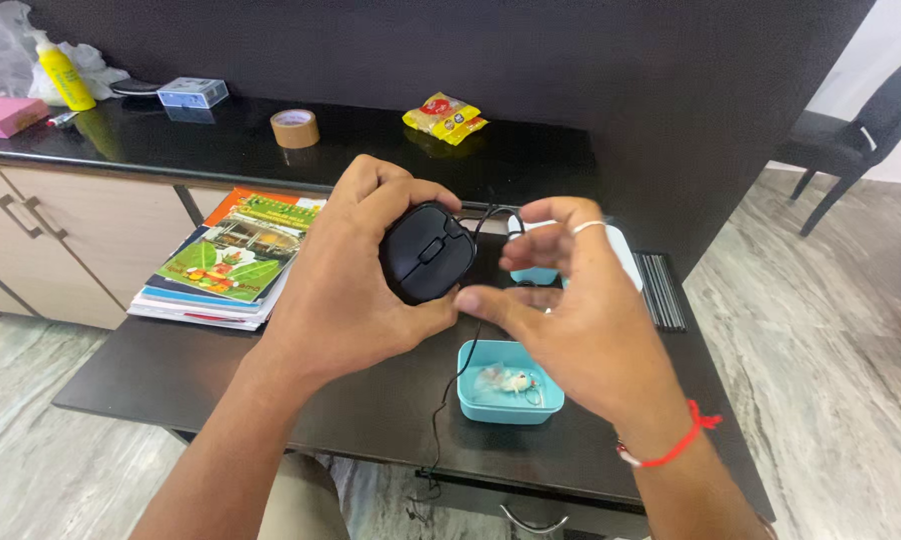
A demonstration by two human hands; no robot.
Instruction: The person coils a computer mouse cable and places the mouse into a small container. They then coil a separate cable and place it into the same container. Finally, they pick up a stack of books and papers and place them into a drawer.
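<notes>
I hold the black computer mouse (429, 252) up in my left hand (346, 290), above the dark table (151, 370) and a little up and left of the small blue tray (511, 382) that sits on it. My left fingers are wrapped around the mouse's left side and back, with the thumb along its lower edge, so its buttons and wheel face me. Its long axis runs from lower left to upper right, the cable end pointing away from me. The black cable (458, 375) leaves that far end, loops past my right hand (581, 320) and drops along the left edge of the blue tray toward the table's near edge. My right hand is just to the right of the mouse, above the tray, fingers loosely curled with forefinger and thumb drawn toward each other; the thumb tip is right at the mouse's lower right corner, and I cannot tell whether the fingers pinch the cable or close on nothing. So the mouse lies directly left of my right fingertips, already held in my left. A stack of colourful books (226, 265) lies well to the left of the tray.
</notes>
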